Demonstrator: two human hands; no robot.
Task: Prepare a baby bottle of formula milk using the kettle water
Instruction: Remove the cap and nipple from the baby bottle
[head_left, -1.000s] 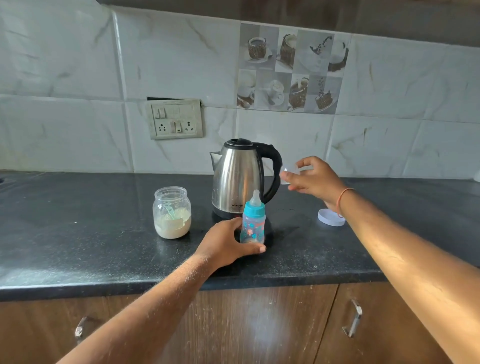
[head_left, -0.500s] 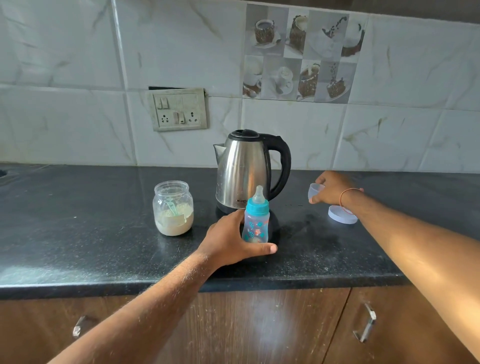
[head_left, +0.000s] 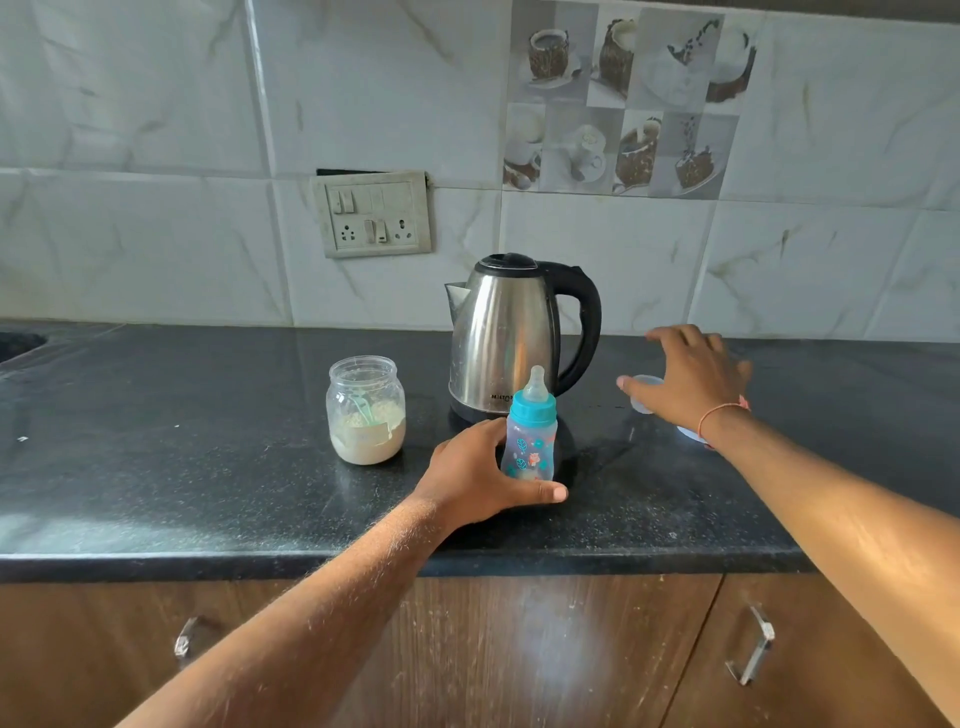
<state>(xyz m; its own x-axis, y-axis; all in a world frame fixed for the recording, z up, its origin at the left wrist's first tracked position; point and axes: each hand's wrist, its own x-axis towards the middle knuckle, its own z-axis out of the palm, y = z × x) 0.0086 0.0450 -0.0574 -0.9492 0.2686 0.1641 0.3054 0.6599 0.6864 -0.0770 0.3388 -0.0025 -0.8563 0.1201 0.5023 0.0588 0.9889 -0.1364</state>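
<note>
- The left hand (head_left: 472, 475) is gripping the baby bottle (head_left: 530, 434), which is standing upright on the black table (head_left: 156, 467) just in front of the kettle (head_left: 511, 338).
- The right hand (head_left: 685, 382), fingers spread, is hovering over a clear cap (head_left: 643, 391).
- The formula jar (head_left: 365, 410) is sitting left of the kettle.

The only lettering that can be read is on the steel kettle (head_left: 504, 338): dark capitals low on its body begin "MISTO", and the baby bottle (head_left: 530, 441) standing in front hides the rest of the word. No other readable text shows.
</note>
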